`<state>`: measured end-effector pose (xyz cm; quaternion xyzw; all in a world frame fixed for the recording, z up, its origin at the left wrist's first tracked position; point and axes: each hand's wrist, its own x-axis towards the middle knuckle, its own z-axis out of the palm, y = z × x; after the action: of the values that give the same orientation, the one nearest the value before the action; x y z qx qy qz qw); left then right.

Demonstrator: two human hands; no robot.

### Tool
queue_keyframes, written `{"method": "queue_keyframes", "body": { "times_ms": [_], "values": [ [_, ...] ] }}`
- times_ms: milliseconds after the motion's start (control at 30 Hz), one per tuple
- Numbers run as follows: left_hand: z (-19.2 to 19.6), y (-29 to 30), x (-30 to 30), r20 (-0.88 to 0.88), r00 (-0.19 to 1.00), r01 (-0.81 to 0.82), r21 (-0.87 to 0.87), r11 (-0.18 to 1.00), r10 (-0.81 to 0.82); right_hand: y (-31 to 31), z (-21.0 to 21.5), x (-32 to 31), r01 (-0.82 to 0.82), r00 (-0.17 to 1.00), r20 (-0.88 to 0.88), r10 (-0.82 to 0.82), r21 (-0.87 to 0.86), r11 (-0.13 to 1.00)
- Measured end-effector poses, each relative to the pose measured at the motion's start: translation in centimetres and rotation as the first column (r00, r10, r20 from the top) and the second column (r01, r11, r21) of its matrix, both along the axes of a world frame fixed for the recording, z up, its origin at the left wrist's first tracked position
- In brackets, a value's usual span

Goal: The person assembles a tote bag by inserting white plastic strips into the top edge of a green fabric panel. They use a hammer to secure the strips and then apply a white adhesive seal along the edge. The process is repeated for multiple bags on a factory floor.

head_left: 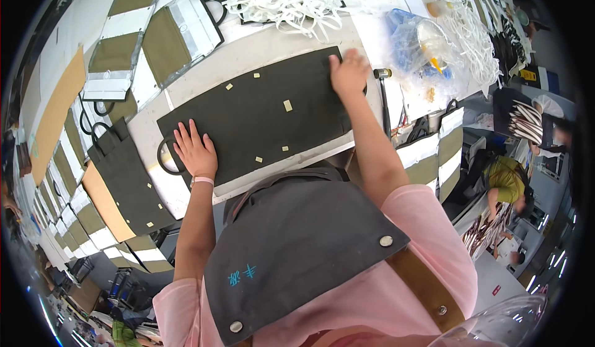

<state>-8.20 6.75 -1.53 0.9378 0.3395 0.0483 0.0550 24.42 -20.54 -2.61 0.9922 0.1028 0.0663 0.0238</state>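
Observation:
A long black fabric bag panel (248, 120) lies flat on the table before me, with several small cream tape pieces on it. My left hand (195, 155) rests on its left end, palm down and fingers spread. Beside that hand a black loop handle (162, 158) sticks out past the panel's edge. At the far right end, my right hand (351, 74) lies over the panel's edge, slightly blurred, its thumb apart from the fingers. Part of another black loop shows by the right wrist. Neither hand grips anything that I can see.
White strips (279, 0) lie heaped at the back. A hammer (383, 89) and a clear plastic bag (431, 46) are on the right. To the left lie another black panel (133, 179) and olive-and-white pieces (164, 46). Co-workers sit at the far right.

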Motion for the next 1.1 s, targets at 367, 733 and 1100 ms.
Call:
{"method": "queue_keyframes", "body": {
  "times_ms": [367,733,1100],
  "values": [
    [-0.3,0.3,-0.6,0.012,1.000,0.007,0.033,0.999,-0.008,-0.5,4.6,0.3,0.047,0.952,-0.298,-0.068,-0.078,0.996],
    [0.7,2.9,-7.1,0.105,0.992,-0.081,0.161,0.984,0.065,-10.5,1.6,-4.9,-0.263,0.954,-0.033,0.297,0.378,0.888],
    [-0.7,11.3,-11.2,0.198,0.720,-0.357,-0.716,0.600,0.665,-12.2,0.6,3.9,-0.047,0.867,-0.452,0.210,0.345,0.937]
  ]
}}
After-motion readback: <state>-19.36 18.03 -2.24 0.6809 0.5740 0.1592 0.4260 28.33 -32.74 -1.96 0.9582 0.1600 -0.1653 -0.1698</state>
